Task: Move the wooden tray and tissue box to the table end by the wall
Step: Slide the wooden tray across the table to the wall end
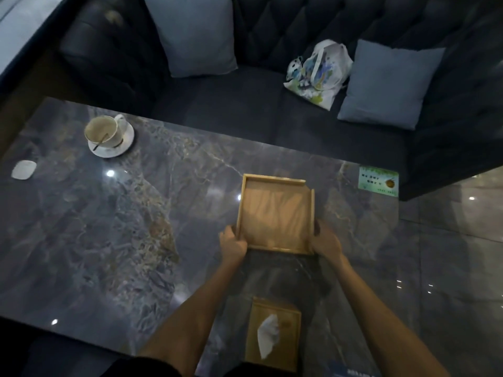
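Wooden tray, square and low-rimmed with pale grain, is sitting right of centre on the dark marble table as you are gripping it at both near corners. Your left hand is curling closed around the near-left corner, thumb on the rim; your right hand is clamping the near-right corner in the same way. Whether the tray is lifting off the stone or resting on it, you cannot tell.

Working from the left: a small white rounded object is lying near the table's left edge, too blurred to identify. Beyond it a cream cup is standing on a white saucer, a thin spoon leaning inside the cup. Between that crockery and the tray, the polished, veined slab is reflecting ceiling lights, with nothing standing on it.

Nearest you, between your forearms, the tissue box is sitting at the table's near edge, wooden and rectangular, a white tissue poking crumpled from its top. It is lying well apart from the tray.

At the far right corner, a green printed card is lying flat. Behind the table, a dark tufted sofa is holding two grey-blue cushions and a patterned white bag.
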